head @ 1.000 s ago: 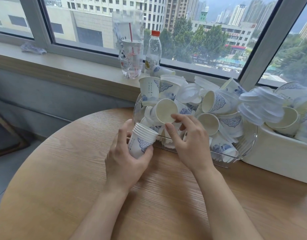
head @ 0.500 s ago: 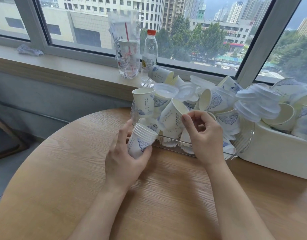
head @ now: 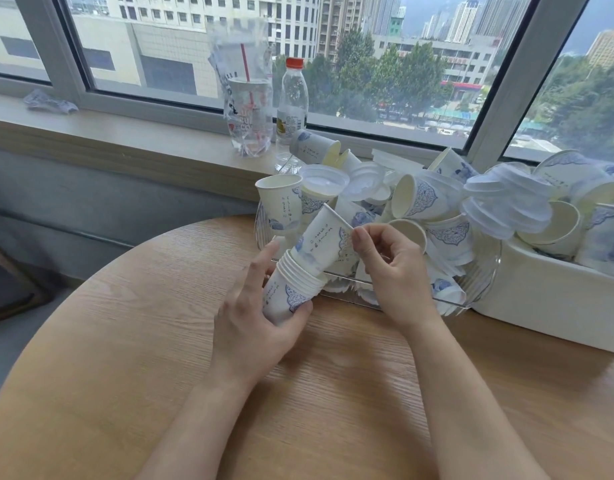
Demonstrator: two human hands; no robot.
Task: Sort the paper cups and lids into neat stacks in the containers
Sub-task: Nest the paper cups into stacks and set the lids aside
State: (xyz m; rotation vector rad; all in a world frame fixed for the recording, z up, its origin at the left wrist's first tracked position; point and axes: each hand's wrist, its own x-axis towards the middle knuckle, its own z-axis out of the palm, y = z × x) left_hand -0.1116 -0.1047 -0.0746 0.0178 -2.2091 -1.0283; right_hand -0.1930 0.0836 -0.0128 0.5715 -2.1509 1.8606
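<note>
left grip point(head: 253, 327): curls round stack point(head: 291, 289), tilted to take a cup
right grip point(head: 395, 268): pinches cup point(head: 324, 242) rim, base entering stack to nest

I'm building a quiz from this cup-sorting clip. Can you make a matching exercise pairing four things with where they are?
Things:
1. nested cup stack
2. single cup
3. lid stack
4. water bottle

Places:
A. on the windowsill
B. pinched at the rim by the right hand
C. gripped by the left hand
D. on the pile of loose cups

Pairs: 1-C, 2-B, 3-D, 4-A
</note>
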